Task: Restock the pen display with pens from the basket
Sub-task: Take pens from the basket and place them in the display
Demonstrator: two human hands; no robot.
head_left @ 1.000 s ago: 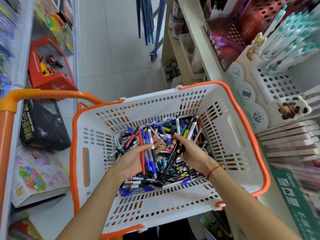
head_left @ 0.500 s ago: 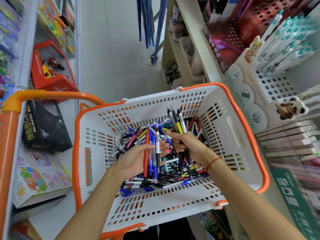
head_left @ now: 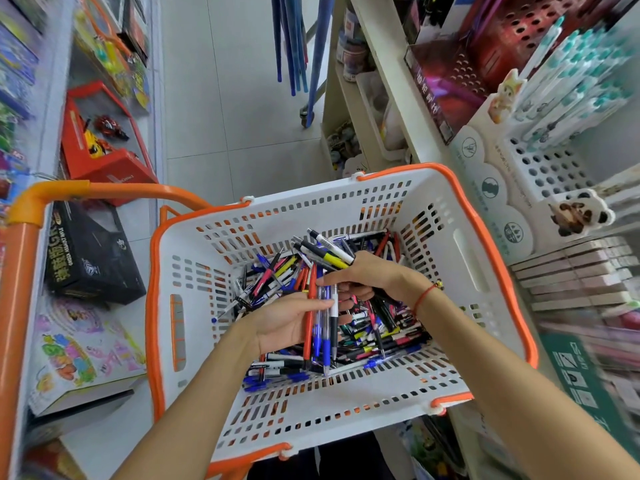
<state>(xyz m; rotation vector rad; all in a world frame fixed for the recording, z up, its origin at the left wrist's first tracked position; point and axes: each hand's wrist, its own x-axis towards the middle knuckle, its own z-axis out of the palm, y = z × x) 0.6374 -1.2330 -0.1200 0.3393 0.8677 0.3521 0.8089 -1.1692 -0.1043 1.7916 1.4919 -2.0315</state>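
A pale grey tiled floor point(head_left: 235, 98) runs down a narrow shop aisle under even, bright light. On one side stands a white shelf point(head_left: 104, 441) stacked with boxed toys — a red window box point(head_left: 104, 157) and a black carton point(head_left: 93, 251) among them — and opposite rises a cream shelving unit point(head_left: 388, 81). Blue poles point(head_left: 294, 43) lean at the aisle's far end.

The basket point(head_left: 464, 258) is open above; its walls and, seemingly, the blurred shelf edge point(head_left: 391, 81) hem passage.
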